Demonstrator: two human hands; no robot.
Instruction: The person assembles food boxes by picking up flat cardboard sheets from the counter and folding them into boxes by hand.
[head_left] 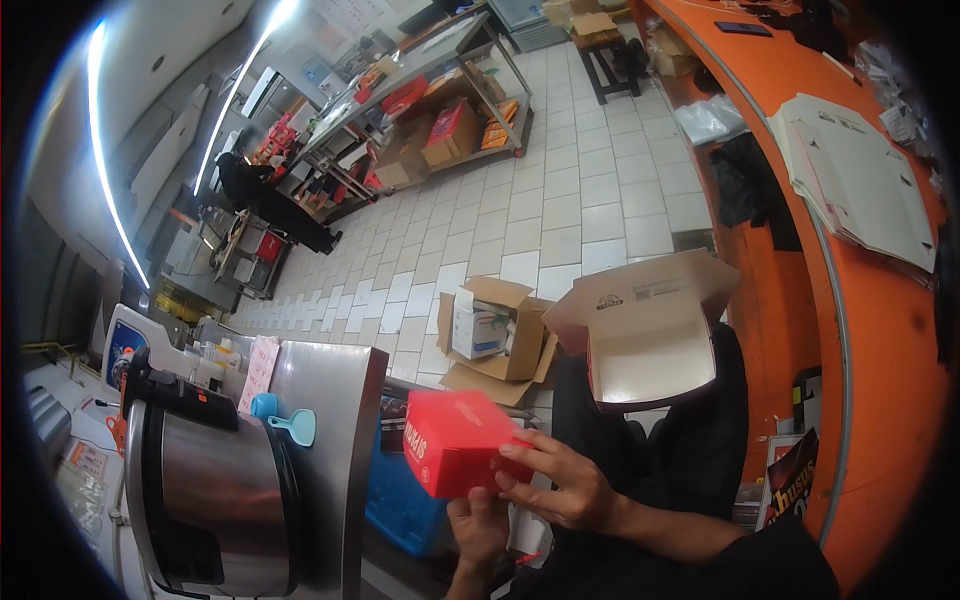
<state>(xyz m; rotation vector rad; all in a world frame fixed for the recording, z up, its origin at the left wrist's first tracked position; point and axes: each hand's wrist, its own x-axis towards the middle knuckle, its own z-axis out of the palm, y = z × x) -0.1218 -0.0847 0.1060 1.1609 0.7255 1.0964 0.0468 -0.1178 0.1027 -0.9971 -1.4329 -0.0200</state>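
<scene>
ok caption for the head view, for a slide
Left hand and right hand hold a red box near an open box above dark-clothed legs.

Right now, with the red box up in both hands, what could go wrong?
The red box is held at its near side by the right hand and at its bottom edge by the left hand, so it might tip away or get dented. The open box seems to rest on the person's legs and could slide off if they shift. The carton beyond has its flaps spread and might catch a foot.
</scene>
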